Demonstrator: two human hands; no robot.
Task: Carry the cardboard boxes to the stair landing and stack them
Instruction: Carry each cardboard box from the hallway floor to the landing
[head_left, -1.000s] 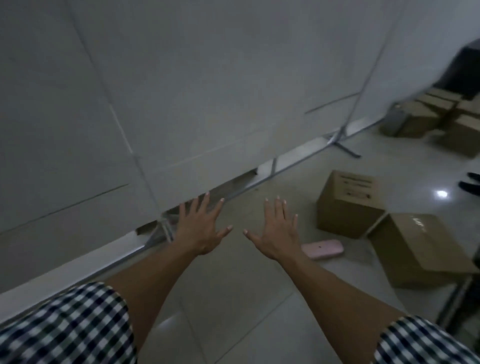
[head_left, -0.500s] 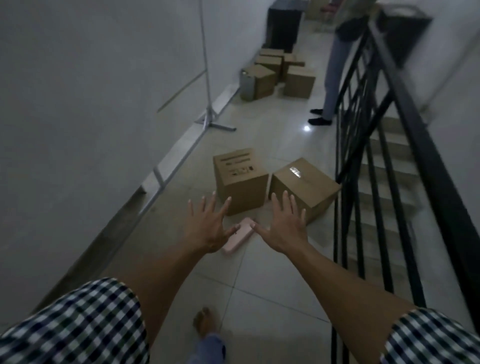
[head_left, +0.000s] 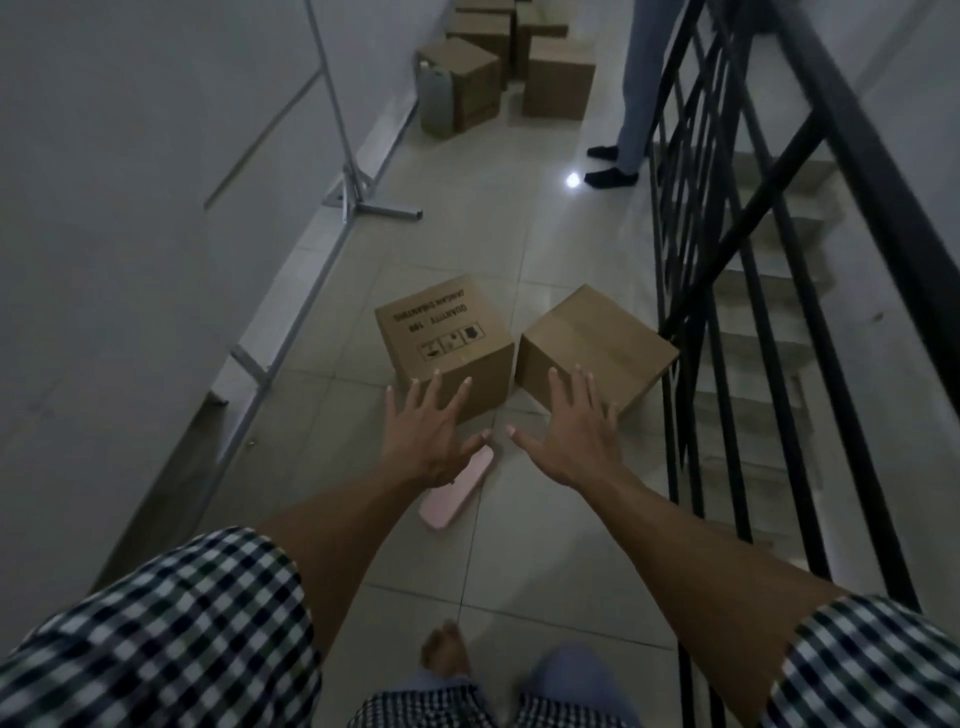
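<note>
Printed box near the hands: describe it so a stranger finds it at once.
From the black stair railing, look left past the plain box. The printed box sits next, just beyond the left hand. Among the boxes, only its top carries black print.

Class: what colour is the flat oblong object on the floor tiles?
The flat oblong object is pale pink; head view.

Printed box (head_left: 441, 332) and plain box (head_left: 597, 338) matt brown cardboard; floor tiles (head_left: 519, 561) smooth, glossy, throwing back a light spot (head_left: 573, 180); stair railing (head_left: 727, 291) black metal; wall frame (head_left: 337, 130) grey metal; sleeve (head_left: 171, 639) checked cloth.
</note>
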